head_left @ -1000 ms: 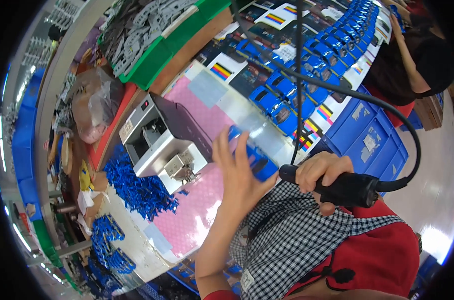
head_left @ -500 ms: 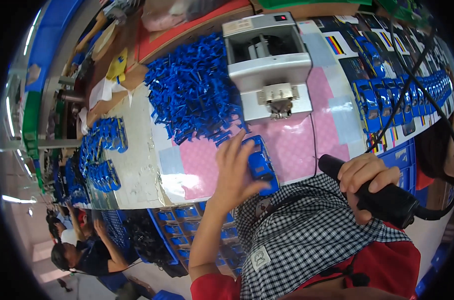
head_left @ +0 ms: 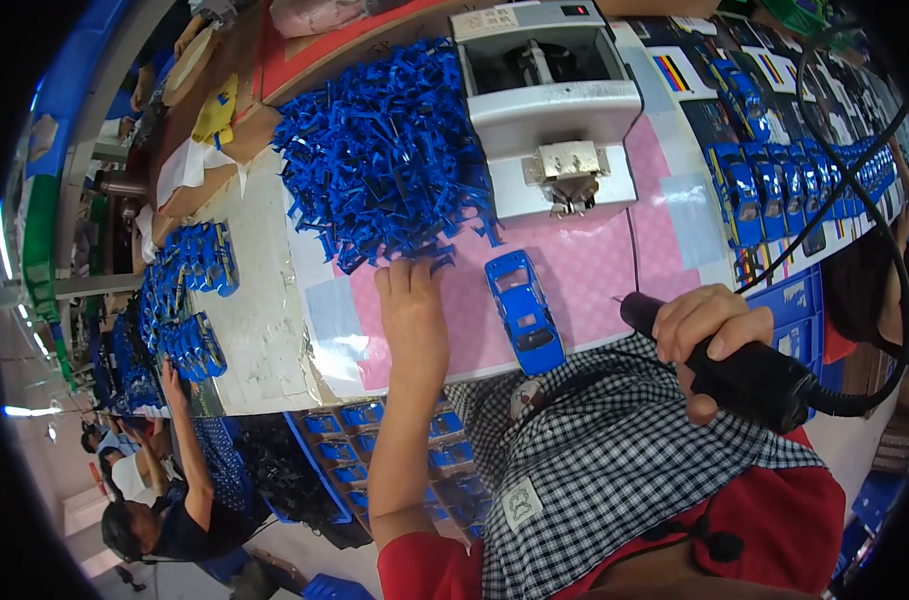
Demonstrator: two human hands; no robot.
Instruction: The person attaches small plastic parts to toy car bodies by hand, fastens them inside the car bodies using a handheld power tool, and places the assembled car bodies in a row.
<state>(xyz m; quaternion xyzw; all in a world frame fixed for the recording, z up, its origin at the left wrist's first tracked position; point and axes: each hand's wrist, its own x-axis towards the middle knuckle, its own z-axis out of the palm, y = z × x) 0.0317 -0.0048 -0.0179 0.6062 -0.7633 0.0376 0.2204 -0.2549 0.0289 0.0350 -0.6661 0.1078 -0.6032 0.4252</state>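
My right hand (head_left: pixel 710 340) is wrapped round a black electric screwdriver (head_left: pixel 755 385), its thin bit pointing left over the table's near edge. At the near edge of a heap of small blue plastic parts (head_left: pixel 385 150), my left hand (head_left: pixel 415 315) has its fingers bent down and close together. Its fingertips are hidden, so what they pinch, if anything, does not show. Between my two hands a blue toy car body (head_left: pixel 525 315) lies on the pink mat (head_left: pixel 595 275), untouched by either hand.
Behind the mat stands a grey screw-feeding machine (head_left: pixel 550 110). Rows of blue car bodies (head_left: pixel 765 190) line the right side; more blue cars (head_left: pixel 190 290) stand at left. A black cable (head_left: pixel 900 330) loops at right. Another person (head_left: pixel 165 510) works at lower left.
My left hand has left the blue car body and moved left to the heap's edge. The car body now lies alone on the mat. The screwdriver stays in my right hand.
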